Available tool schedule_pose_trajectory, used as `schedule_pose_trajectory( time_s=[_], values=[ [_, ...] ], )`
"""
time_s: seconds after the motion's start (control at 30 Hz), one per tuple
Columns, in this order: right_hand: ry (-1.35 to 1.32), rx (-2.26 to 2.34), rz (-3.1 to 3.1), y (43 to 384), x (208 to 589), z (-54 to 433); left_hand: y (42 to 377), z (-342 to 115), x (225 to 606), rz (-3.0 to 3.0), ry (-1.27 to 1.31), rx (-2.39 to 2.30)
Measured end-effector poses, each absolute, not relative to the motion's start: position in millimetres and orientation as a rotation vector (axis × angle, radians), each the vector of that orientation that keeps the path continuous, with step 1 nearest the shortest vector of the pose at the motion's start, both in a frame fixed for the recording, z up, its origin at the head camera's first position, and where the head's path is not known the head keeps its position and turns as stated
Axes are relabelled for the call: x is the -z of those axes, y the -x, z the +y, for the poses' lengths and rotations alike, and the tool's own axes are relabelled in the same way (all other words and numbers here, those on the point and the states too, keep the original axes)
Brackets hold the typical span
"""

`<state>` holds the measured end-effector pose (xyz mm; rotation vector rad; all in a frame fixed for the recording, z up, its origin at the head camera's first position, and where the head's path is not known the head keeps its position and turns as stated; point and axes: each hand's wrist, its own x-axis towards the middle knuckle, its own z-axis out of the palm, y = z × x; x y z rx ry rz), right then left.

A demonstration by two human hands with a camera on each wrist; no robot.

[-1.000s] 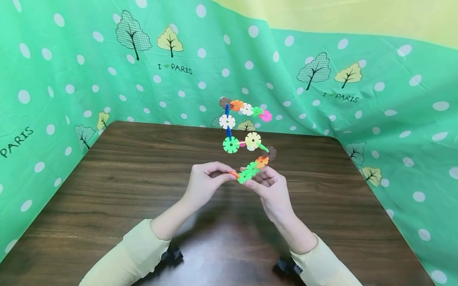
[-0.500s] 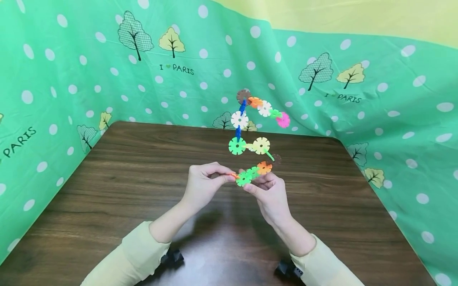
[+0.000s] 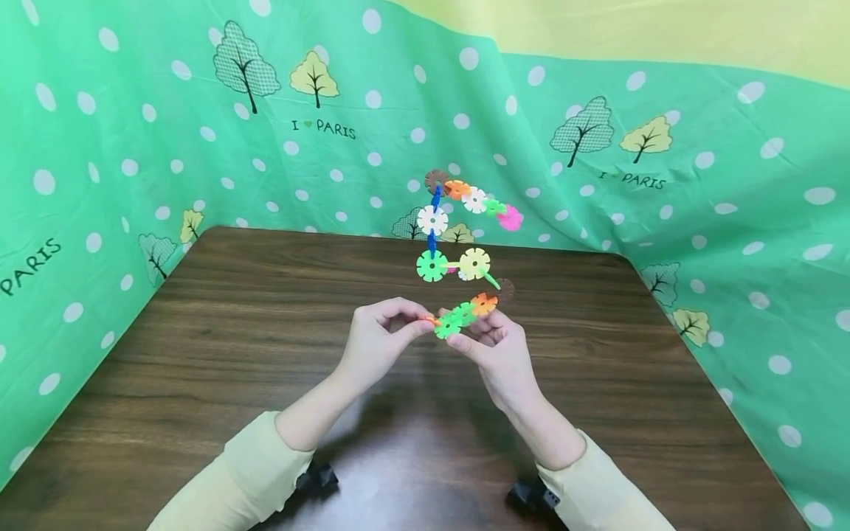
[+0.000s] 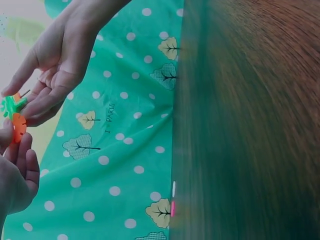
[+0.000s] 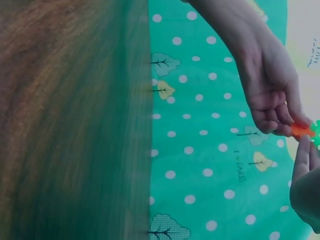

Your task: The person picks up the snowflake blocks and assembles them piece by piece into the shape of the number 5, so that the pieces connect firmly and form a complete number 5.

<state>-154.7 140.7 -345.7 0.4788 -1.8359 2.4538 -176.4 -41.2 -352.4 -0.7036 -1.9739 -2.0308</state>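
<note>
A long chain of slotted plastic snowflake discs rises in front of me in the head view. My left hand (image 3: 381,335) pinches an orange disc (image 4: 20,127) at the chain's near end, seen almost edge-on from the head. My right hand (image 3: 501,354) holds the green disc (image 3: 448,325) beside it between thumb and fingers. Beyond them follow another green disc, an orange disc (image 3: 484,304) and a brown disc (image 3: 506,289). Farther up, the chain passes a yellow disc (image 3: 474,263), a white disc (image 3: 432,220) and a brown disc (image 3: 437,181), ending in a pink disc (image 3: 510,217).
Behind the chain, a loose pink piece (image 4: 173,208) and a white piece (image 4: 174,189) lie near the far edge of the dark wooden table (image 3: 219,354). A green dotted curtain (image 3: 398,88) surrounds the table. Black devices (image 3: 319,481) sit at both sleeves.
The chain's upper part swayed right, then partly back left. Both hands keep their grips on the near orange and green discs, almost in place.
</note>
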Motion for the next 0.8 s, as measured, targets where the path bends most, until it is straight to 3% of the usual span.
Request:
schedule_pose_trajectory(
  time_s=[0.57,0.8],
  values=[
    [-0.345,-2.29,-2.031,161,343,147,181,-58,336,-1.944,0.584,1.988],
    [-0.344,-2.058,-2.277,165,342,155,192,-60,287,-1.989,0.89,1.373]
  ],
)
